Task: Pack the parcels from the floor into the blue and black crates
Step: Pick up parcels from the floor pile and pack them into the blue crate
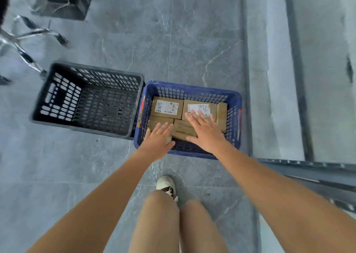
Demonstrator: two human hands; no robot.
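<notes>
2 flat hands over parcels (169, 107) | blue crate (236, 100) | black crate (57, 67) beside

The floor (192, 31) is laid with large grey tiles, marbled with pale veins and divided by thin, dark grout lines. At the upper left, the chromed legs of a chair base (25, 38) are seen, splayed over the tiles and ending in dark casters. Behind them, a dark, boxlike stand (65, 0) is set on the floor, with a light cord trailing against it. Along the right side, a paler raised strip (269, 79) is bordered by dark metal rails (296, 69). At the lower right, a grey slotted metal frame (308, 173) is cut off by the edge. Even, soft daylight is spread over everything.
</notes>
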